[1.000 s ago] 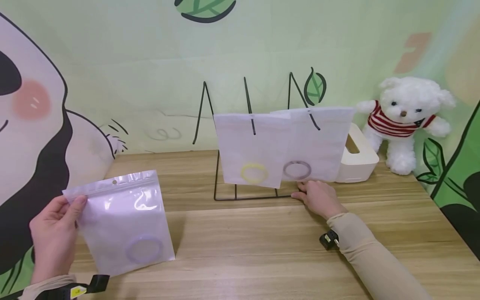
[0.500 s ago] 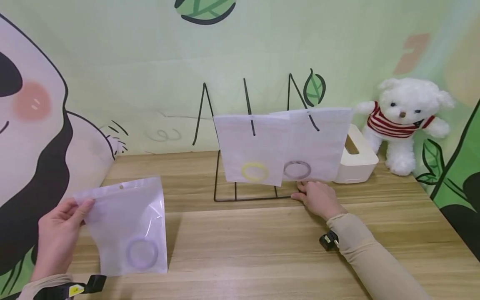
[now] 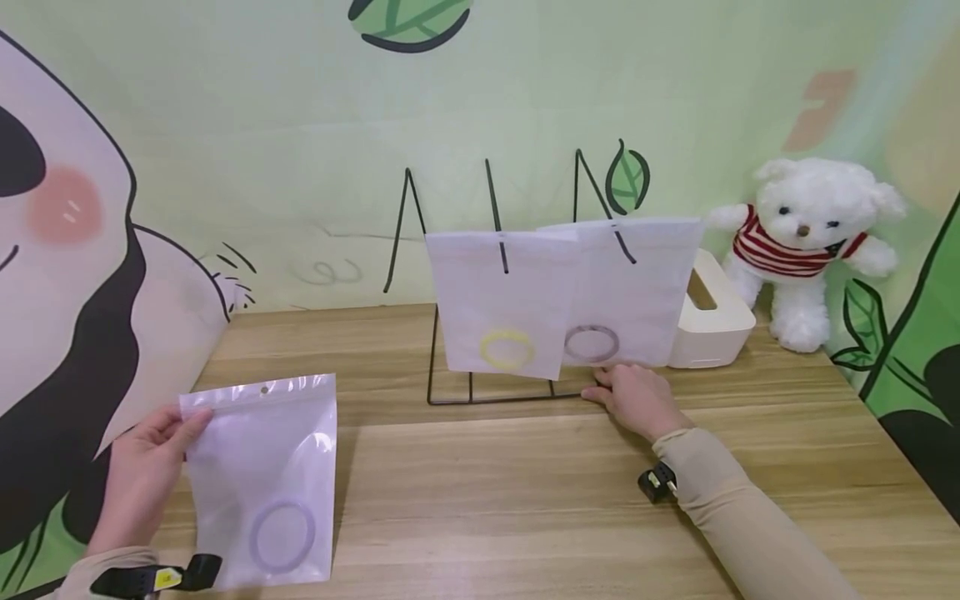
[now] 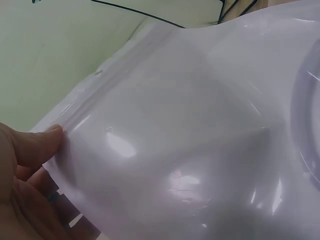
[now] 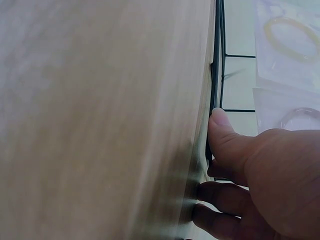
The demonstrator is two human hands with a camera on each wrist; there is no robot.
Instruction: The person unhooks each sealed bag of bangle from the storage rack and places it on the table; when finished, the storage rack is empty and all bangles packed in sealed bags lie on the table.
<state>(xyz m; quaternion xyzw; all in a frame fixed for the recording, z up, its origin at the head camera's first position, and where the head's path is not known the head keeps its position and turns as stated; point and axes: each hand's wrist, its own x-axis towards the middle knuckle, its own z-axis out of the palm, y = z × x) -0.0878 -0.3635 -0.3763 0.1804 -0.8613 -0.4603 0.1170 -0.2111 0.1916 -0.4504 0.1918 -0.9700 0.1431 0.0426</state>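
Observation:
My left hand (image 3: 146, 471) pinches the top left corner of a white zip bag (image 3: 258, 450) between thumb and fingers. A pale purple ring (image 3: 253, 536) shows through the lower part of this bag. At the base of a black wire rack (image 3: 510, 400), my right hand (image 3: 636, 402) grips the front wire, thumb along it and fingers curled beneath. Two similar bags hang from the rack's hooks: one bag (image 3: 498, 287) with a yellow ring (image 3: 507, 332), and another bag (image 3: 637, 292) with a greyish-purple ring (image 3: 592, 327). The left hook (image 3: 396, 225) holds no bag.
A cream tissue box (image 3: 716, 342) stands behind and right of the rack. Beside it is a white teddy bear (image 3: 802, 250) in a striped shirt. The wooden table (image 3: 480, 492) runs back to a printed green backdrop (image 3: 247, 100).
My left hand has moved right and slightly down with the bag, which now hangs more upright and faces me. My right hand stays on the rack's front wire.

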